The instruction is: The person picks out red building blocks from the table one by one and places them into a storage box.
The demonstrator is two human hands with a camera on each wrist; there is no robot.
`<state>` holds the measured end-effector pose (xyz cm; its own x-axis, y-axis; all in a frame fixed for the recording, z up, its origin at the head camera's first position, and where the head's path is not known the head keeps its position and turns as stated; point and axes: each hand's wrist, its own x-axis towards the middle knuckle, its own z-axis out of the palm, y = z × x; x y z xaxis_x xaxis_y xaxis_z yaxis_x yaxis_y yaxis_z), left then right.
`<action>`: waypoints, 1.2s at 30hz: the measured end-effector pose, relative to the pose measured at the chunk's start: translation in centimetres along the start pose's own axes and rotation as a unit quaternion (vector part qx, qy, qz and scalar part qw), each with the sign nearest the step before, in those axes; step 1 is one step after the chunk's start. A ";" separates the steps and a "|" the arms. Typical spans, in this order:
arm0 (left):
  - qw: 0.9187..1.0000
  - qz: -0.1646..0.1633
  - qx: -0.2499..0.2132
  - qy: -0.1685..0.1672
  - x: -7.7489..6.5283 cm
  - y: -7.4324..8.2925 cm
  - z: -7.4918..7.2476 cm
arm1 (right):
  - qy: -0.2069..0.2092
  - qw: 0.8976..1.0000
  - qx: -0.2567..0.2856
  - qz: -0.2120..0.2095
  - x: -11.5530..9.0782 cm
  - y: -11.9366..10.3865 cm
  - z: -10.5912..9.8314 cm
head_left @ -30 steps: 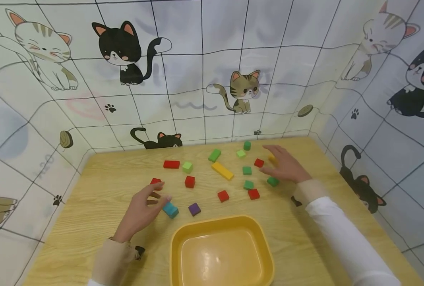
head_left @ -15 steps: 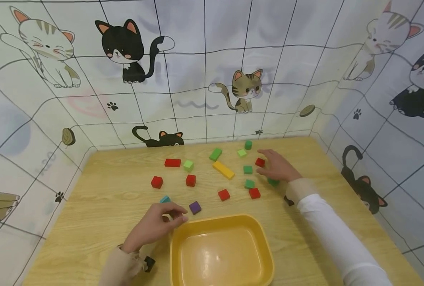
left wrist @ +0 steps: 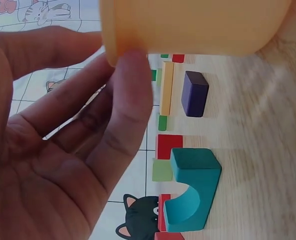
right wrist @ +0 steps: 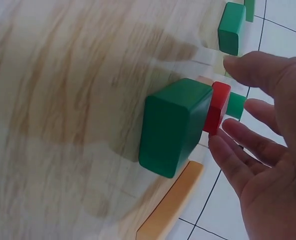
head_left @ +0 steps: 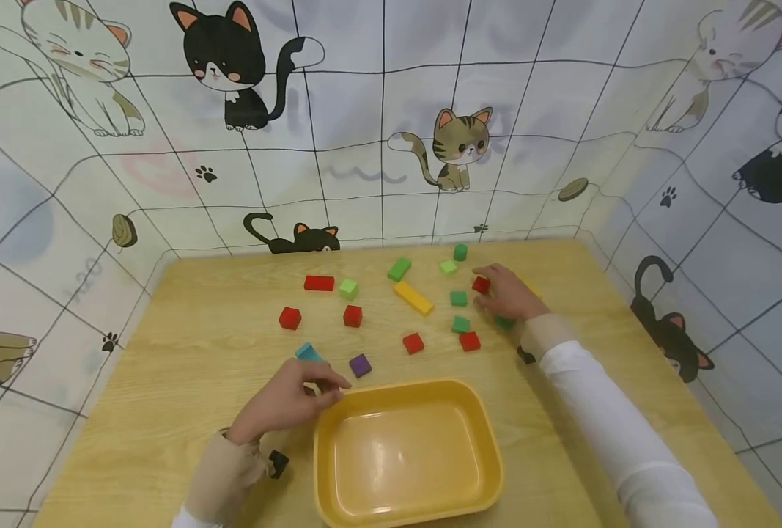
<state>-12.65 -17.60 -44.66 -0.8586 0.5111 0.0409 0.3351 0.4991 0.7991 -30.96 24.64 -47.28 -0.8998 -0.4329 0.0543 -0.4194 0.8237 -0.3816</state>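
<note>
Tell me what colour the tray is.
Yellow all over; the tray shows best in the head view.

You face white sheeting [head_left: 351, 81], gridded in black and printed with cartoon cats [head_left: 245, 103] and paw prints [head_left: 206, 174], on 3 sides. It meets the far edge of your pale wood-grain bench [head_left: 166, 352]; the light on both is soft.

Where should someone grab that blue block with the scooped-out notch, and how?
Probably by one solid end of the blue block, pinched across its flat sides from above. The notch opens upward, away from the table, so the middle offers less to hold while the ends stand taller. The left hand is close by.
</note>
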 end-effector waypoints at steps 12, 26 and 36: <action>0.999 -0.014 -0.028 -0.004 0.1 0.1 -0.1 | -0.002 1.000 -0.014 0.019 0.8 0.3 0.2; 1.000 -0.005 -0.026 -0.005 0.1 0.0 0.5 | 0.017 1.000 0.004 0.013 0.5 1.2 0.9; 1.000 -0.004 -0.022 -0.013 0.1 0.3 0.4 | 0.029 0.999 0.019 0.033 -0.3 0.1 -0.7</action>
<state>-12.52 -17.13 -44.65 -0.8506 0.5254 0.0198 0.3108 0.4721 0.8249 -30.80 25.13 -46.71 -0.9310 -0.3558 0.0808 -0.3555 0.8345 -0.4211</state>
